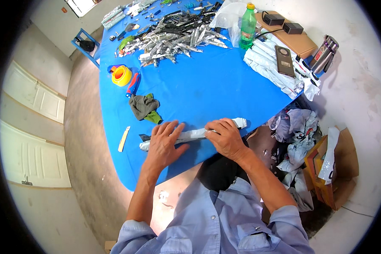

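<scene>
A long, narrow roll of whitish-grey plastic bag (191,134) lies across the near edge of the blue-covered table (190,93). On its left part rests my left hand (166,144), palm down with the fingers spread. The fingers of my right hand (225,134) are bent and pinch the roll toward its right end. Whatever is inside the plastic is hidden. Just beyond my left hand sits a crumpled grey and green cloth (143,106). A thin yellow strip-like tool (124,139) lies to the left.
Farther up are a yellow tape roll (121,76) and a red-and-blue handled tool (133,84). A heap of silvery and black pieces (178,38) covers the far side. At right stand a green bottle (248,27), a phone (284,61) on stacked plastic bags, and a steel flask (324,55).
</scene>
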A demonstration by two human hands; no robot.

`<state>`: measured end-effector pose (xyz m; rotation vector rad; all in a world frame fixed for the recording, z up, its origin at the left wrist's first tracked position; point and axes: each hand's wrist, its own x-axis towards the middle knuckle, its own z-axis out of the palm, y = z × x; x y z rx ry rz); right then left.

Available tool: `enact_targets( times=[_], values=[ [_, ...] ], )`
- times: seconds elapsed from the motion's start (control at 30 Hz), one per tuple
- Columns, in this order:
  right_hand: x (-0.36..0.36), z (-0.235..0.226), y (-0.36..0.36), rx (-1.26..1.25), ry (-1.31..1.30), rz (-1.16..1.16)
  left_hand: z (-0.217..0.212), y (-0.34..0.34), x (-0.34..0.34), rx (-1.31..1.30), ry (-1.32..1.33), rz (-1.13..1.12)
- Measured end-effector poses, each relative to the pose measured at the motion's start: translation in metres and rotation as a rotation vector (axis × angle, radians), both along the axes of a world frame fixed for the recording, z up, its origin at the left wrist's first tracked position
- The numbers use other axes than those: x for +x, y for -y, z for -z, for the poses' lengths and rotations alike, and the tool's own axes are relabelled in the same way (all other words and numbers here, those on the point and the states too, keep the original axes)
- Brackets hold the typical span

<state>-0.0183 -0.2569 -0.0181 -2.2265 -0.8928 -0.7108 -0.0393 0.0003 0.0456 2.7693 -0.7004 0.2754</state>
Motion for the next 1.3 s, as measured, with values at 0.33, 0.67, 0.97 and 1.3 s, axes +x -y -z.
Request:
enact_targets(
  times=[0.33,0.67,0.97,1.3],
  values=[
    [0.003,0.002,0.001,0.075,-0.038,0.044,0.030,-0.049,-0.045,0.124,0.175,-0.150],
    [-0.007,-0.008,0.005,-0.036,-0.091,0.036,0.031,-0.058,-0.049,0.095,0.151,-0.168],
    [-0.008,-0.036,0.004,-0.079,-0.291,0.007,0.044,-0.061,-0.041,0.054,0.227,-0.209],
    [0.030,-0.056,0.003,-0.396,-0.615,-0.071,0.045,-0.061,-0.004,0.005,0.371,-0.224]
  ],
)
